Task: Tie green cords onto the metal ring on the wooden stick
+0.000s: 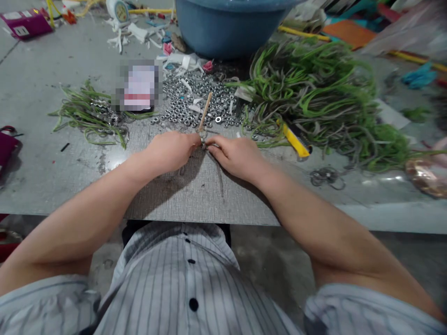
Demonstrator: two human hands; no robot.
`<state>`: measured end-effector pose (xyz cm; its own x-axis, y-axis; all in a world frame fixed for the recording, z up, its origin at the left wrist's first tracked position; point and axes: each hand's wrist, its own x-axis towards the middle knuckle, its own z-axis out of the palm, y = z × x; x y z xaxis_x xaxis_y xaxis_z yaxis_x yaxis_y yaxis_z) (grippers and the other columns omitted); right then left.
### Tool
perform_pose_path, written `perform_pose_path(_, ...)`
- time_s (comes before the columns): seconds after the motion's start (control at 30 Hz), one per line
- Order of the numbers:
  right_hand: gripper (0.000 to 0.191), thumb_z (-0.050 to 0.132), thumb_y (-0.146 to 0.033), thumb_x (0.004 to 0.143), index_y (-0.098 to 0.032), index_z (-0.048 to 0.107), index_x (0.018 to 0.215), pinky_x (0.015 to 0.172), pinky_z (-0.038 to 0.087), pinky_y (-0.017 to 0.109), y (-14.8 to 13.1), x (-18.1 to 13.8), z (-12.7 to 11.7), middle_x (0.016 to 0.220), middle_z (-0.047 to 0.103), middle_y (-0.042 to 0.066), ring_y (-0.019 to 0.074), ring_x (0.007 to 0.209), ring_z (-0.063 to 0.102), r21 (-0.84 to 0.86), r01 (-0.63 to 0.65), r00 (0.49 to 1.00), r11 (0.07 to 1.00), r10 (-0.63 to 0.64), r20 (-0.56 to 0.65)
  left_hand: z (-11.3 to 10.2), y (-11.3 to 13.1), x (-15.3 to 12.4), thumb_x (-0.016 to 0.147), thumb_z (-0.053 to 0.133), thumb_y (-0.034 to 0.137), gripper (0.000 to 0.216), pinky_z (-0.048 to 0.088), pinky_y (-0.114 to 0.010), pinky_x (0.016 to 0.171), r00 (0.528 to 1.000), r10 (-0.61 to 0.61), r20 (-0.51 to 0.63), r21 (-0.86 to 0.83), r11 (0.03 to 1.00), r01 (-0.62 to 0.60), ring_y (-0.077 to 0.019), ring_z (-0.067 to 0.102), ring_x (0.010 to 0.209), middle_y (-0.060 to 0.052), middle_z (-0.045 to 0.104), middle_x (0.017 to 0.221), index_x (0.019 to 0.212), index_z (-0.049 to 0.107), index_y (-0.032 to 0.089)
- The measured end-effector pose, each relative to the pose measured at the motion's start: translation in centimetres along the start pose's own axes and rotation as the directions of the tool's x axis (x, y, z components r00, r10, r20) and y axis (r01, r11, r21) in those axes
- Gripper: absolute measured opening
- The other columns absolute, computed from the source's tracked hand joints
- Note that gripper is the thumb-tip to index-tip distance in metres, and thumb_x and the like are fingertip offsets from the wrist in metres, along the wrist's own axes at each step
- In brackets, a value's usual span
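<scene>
My left hand [174,151] and my right hand [239,156] meet over the near part of the table, fingertips pinched close together. Between them shows a small shiny metal piece [203,144], perhaps a ring; its exact shape is too small and blurred to make out. A thin wooden stick [206,109] lies just beyond the fingers, pointing away from me. Past it spreads a heap of small metal rings [174,104], mixed with white scraps. A large pile of green and grey cords [307,88] lies to the right, and a smaller cord bundle [92,114] with metal pieces to the left.
A blue basin [230,30] stands behind the rings. The yellow utility knife [296,139] lies by the large cord pile. A blurred-out rectangular object [139,88] sits back left. Dark thin loops [326,177] lie right, with a coppery roll [428,177] near the edge.
</scene>
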<state>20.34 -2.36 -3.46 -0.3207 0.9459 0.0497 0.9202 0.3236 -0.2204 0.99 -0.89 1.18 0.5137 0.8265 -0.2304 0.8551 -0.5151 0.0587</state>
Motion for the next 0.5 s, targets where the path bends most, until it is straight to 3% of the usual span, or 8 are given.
perform_pose_path(0.23,0.034,0.051,-0.026,0.098,-0.030,0.077,0.120,0.068,0.042,0.035,0.6,0.1,0.6,0.095,0.081,0.006,0.0270,0.082,0.071,0.024,0.038,0.999,0.999,-0.037,-0.036,0.3,-0.8,0.5,0.097,0.046,0.013,0.045,0.050,-0.025,0.079,0.999,0.020,-0.036,-0.004,1.000,-0.020,-0.0182,0.068,0.091,-0.006,0.077,0.102,0.132,0.071,0.026)
perform_pose_path(0.37,0.035,0.050,-0.025,0.097,-0.029,0.077,0.119,0.068,0.041,0.035,0.2,0.1,0.1,0.096,0.081,0.005,0.0263,0.082,0.071,0.058,0.004,1.000,0.998,-0.003,-0.019,0.3,-0.6,0.5,0.099,0.043,0.018,0.044,0.053,-0.031,0.083,1.000,-0.011,-0.028,-0.029,1.000,0.010,-0.0237,0.071,0.098,-0.009,0.077,0.106,0.133,0.070,0.026)
perform_pose_path(0.5,0.029,0.057,-0.036,0.095,-0.023,0.075,0.114,0.063,0.034,0.033,-0.6,0.0,-0.7,0.084,0.077,0.006,0.0257,0.075,0.067,0.055,-0.075,0.997,0.996,0.073,0.032,0.4,-0.2,0.5,0.100,0.049,0.035,0.038,0.055,-0.040,0.084,0.998,-0.044,-0.035,-0.050,0.998,0.042,-0.0324,0.073,0.101,-0.013,0.077,0.102,0.127,0.069,0.018)
